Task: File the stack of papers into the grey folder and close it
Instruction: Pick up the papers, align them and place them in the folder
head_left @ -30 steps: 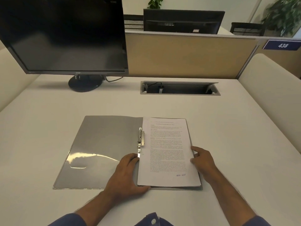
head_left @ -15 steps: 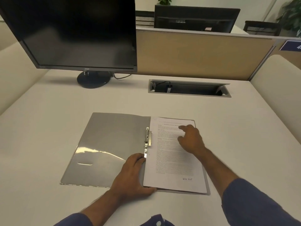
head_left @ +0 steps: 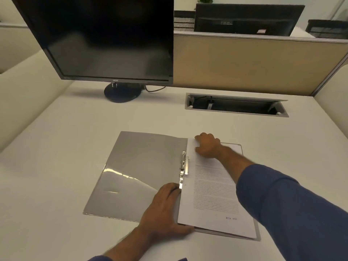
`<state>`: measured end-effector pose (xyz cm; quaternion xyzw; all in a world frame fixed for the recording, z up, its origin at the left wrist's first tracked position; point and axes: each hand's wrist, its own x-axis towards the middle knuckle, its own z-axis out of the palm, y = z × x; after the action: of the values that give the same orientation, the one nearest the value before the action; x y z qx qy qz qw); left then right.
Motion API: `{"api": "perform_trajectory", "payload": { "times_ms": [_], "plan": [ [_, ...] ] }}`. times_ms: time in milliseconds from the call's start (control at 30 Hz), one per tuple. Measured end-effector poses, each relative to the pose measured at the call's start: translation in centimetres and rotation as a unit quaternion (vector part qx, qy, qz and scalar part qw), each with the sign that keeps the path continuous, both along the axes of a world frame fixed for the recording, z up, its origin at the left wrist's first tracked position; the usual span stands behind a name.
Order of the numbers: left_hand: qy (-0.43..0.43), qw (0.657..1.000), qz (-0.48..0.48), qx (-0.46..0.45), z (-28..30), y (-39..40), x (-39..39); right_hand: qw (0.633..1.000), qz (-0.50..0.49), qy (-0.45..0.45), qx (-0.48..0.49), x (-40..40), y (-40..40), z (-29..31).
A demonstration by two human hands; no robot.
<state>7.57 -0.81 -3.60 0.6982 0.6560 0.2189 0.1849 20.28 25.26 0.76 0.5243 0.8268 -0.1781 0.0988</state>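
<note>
The stack of papers (head_left: 211, 187) is lying on the open grey folder (head_left: 143, 172), centre frame, and is being pinched at its top edge by the right hand (head_left: 208, 146) and pressed by the left hand (head_left: 165, 210), fingers flat. Sheets could be skewed past the clip (head_left: 183, 165) by uneven pushing.

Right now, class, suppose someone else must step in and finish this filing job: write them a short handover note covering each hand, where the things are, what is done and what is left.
Left hand: resting at the near left edge of the stack of papers, thumb along its near edge.
Right hand: fingers curled at the stack's far left corner; whether it grips the sheets cannot be told.
Grey folder: lying open on the desk, cover flat to the left.
Done: the stack lies on the folder's right half, beside the metal clip.
Left: secure the papers, if the clip is not yet fastened, then swing the cover over and close it.
</note>
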Motion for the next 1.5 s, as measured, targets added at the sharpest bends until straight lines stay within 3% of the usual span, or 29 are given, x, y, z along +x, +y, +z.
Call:
{"api": "perform_trajectory", "payload": {
  "times_ms": [467,967,1233,1500],
  "plan": [
    [-0.004,1.0,-0.009,0.0,-0.1,0.3,-0.3,0.997,0.027,0.0,0.066,-0.9,-0.6,-1.3],
    [0.007,1.0,-0.005,-0.003,-0.1,0.3,-0.2,0.999,0.014,-0.015,0.025,-1.9,1.4,-1.4],
    [-0.003,1.0,-0.008,0.004,0.0,0.3,-0.2,0.994,0.029,-0.018,0.103,0.0,2.2,-1.3],
    [-0.003,1.0,-0.014,0.003,-0.2,0.3,-0.3,0.995,-0.016,0.033,0.098,3.1,2.6,-2.2]
  ]
}}
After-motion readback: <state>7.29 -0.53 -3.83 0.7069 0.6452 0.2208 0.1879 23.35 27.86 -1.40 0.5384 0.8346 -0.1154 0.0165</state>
